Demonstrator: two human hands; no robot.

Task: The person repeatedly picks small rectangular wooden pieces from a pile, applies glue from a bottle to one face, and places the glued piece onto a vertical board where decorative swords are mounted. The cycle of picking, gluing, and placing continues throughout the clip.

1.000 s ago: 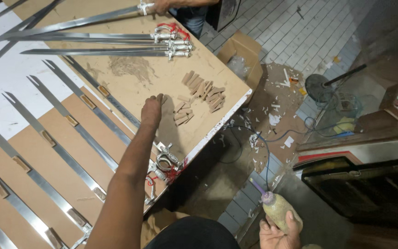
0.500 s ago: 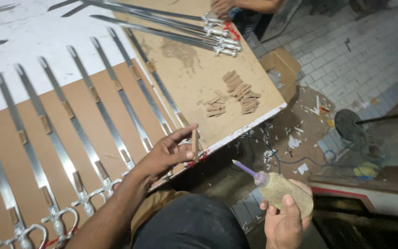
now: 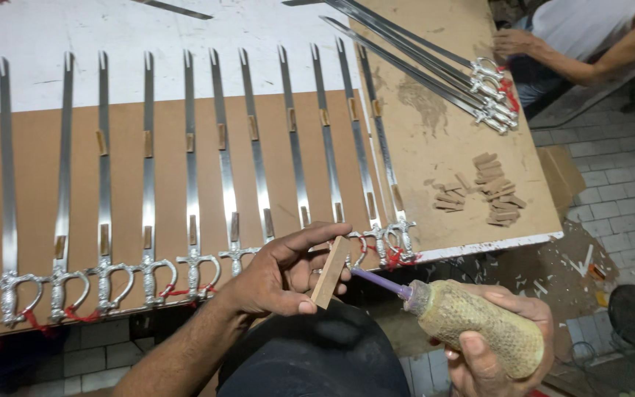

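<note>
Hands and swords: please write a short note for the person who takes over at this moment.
Left hand: holds a small wooden block between thumb and fingers.
Right hand: grips a glue bottle; its purple nozzle points at the block, tip about touching its edge.
Swords lie side by side on the brown board, most with small blocks already on the blades.
More loose blocks lie in a pile on the right of the table; a few more swords lie at the far corner, near another person's hand.
Left: the held block is not yet placed.

Two bare forearms with no sleeves, left hand (image 3: 281, 276) and right hand (image 3: 497, 342) without gloves or rings; dark trousers (image 3: 317, 356)
</note>
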